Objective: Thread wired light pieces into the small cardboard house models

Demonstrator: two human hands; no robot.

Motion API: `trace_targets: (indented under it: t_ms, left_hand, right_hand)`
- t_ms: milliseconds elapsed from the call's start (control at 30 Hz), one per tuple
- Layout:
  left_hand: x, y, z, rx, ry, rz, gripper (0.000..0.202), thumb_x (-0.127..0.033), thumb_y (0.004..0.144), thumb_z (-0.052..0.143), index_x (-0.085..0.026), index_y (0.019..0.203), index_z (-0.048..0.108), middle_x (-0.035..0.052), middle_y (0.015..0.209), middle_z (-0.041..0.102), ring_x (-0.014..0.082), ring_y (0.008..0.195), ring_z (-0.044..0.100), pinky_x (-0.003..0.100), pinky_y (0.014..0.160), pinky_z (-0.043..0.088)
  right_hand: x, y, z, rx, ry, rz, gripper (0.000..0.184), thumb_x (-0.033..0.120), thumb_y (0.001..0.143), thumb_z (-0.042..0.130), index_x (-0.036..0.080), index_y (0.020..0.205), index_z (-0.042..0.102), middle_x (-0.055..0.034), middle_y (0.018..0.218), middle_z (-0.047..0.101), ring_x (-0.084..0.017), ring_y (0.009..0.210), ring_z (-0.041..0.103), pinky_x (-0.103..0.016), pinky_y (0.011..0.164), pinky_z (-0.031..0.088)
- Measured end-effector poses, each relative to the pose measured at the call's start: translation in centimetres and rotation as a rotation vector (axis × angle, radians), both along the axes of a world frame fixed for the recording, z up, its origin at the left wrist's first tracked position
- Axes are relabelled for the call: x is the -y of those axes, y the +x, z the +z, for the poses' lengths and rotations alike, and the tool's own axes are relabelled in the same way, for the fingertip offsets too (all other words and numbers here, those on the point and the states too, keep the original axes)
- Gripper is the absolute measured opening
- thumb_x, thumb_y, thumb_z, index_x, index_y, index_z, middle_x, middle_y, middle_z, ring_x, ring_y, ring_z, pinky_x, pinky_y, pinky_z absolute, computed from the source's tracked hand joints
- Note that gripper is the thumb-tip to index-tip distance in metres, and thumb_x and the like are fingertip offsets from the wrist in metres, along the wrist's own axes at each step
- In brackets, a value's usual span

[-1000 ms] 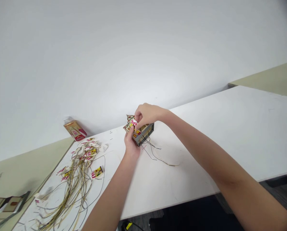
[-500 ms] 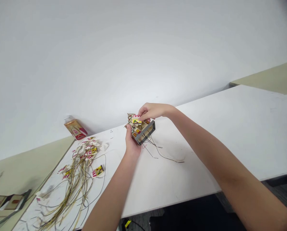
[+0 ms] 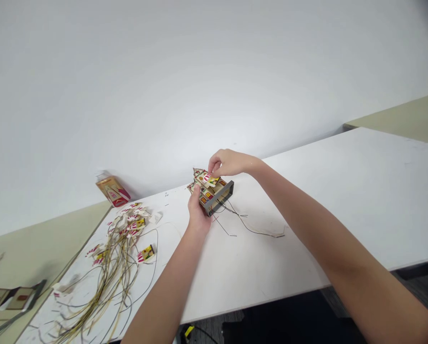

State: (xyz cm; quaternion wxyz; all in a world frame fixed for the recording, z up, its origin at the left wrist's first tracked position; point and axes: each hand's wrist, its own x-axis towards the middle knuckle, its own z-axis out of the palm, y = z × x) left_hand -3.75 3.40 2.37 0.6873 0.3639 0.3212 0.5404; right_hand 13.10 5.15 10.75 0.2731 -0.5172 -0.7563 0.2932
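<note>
My left hand [image 3: 198, 210] is closed around the side of a small model house [image 3: 207, 195] with painted windows and a grey base frame. The house is tilted, its hollow underside facing right and toward me. Thin wires [image 3: 251, 228] trail from that underside onto the table. My right hand [image 3: 226, 163] pinches a small piece with a red-and-white striped awning and a yellow front [image 3: 211, 179], held against the front wall of the house. Whether the piece is fixed to the wall I cannot tell.
Left on the white table [image 3: 264, 267] lies a pile of similar striped pieces [image 3: 133, 222] with long tangled wires [image 3: 104, 291]. One such piece [image 3: 145, 253] lies apart. A carton [image 3: 113, 191] leans by the wall. More house parts [image 3: 11, 300] sit at far left.
The striped piece has turned and shifted slightly right against the house, with my right hand now above it. The house has moved a little right, and its trailing wires have swung right.
</note>
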Motion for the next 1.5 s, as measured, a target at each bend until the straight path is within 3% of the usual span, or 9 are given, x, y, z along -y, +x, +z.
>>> trace_targets:
  t_ms: [133,300,500,667,1033,1267,1500]
  left_hand:
    - [-0.2,-0.1,-0.2,-0.037,0.000,0.064,0.056,-0.048,0.069,0.076,-0.017,0.114,0.063,0.0098,0.112,0.069,0.0272,0.103,0.066,0.037,0.087,0.056]
    - [-0.6,-0.1,-0.6,-0.088,0.033,0.116,0.056,-0.041,0.063,0.080,-0.015,0.110,0.063,0.0110,0.106,0.070,0.0250,0.093,0.068,0.035,0.081,0.056]
    - [-0.7,0.0,-0.8,-0.112,0.048,0.182,0.057,-0.027,0.052,0.086,-0.015,0.103,0.063,0.0095,0.099,0.071,0.0228,0.085,0.069,0.035,0.080,0.055]
    - [-0.4,0.2,-0.4,-0.098,0.064,0.202,0.057,-0.025,0.050,0.086,-0.015,0.101,0.063,0.0082,0.096,0.071,0.0226,0.086,0.069,0.036,0.082,0.054]
    - [-0.2,0.0,-0.2,-0.086,0.069,0.141,0.056,-0.028,0.053,0.085,-0.015,0.104,0.064,0.0078,0.097,0.072,0.0236,0.092,0.068,0.036,0.086,0.052]
    - [-0.1,0.0,-0.2,-0.065,0.078,0.114,0.056,-0.032,0.056,0.084,-0.015,0.106,0.065,0.0085,0.095,0.073,0.0242,0.087,0.069,0.036,0.082,0.054]
    - [-0.1,0.0,-0.3,-0.059,0.069,0.120,0.059,-0.031,0.054,0.085,-0.015,0.107,0.064,0.0089,0.096,0.072,0.0237,0.085,0.069,0.036,0.079,0.055]
  right_hand:
    - [0.5,-0.5,0.5,0.078,-0.015,-0.054,0.020,0.019,0.066,0.067,0.016,0.086,0.069,-0.0066,0.088,0.071,-0.015,0.074,0.062,-0.024,0.059,0.042]
    - [0.4,-1.0,0.4,0.184,0.021,-0.107,0.022,0.025,0.065,0.070,0.018,0.086,0.070,-0.0071,0.090,0.071,-0.015,0.073,0.061,-0.025,0.058,0.041]
    - [0.1,-0.5,0.2,0.190,-0.027,-0.034,0.021,0.030,0.065,0.072,0.016,0.080,0.068,-0.0060,0.076,0.070,-0.013,0.060,0.061,-0.025,0.055,0.043]
    - [-0.2,0.1,-0.2,0.128,-0.058,0.014,0.026,0.032,0.060,0.077,0.015,0.077,0.065,-0.0053,0.075,0.070,-0.013,0.060,0.061,-0.025,0.055,0.045]
    - [-1.8,1.2,-2.0,-0.079,-0.135,0.087,0.058,0.046,0.051,0.084,0.017,0.095,0.061,-0.0050,0.087,0.069,-0.012,0.064,0.058,-0.024,0.054,0.042]
    - [-1.9,1.5,-2.4,-0.094,-0.197,0.046,0.063,0.054,0.056,0.080,0.021,0.104,0.057,-0.0024,0.090,0.063,-0.007,0.059,0.047,-0.022,0.049,0.033]
    - [-2.0,1.6,-2.5,-0.070,-0.218,0.006,0.074,0.054,0.054,0.080,0.021,0.114,0.051,-0.0065,0.110,0.060,-0.008,0.064,0.049,-0.022,0.050,0.036]
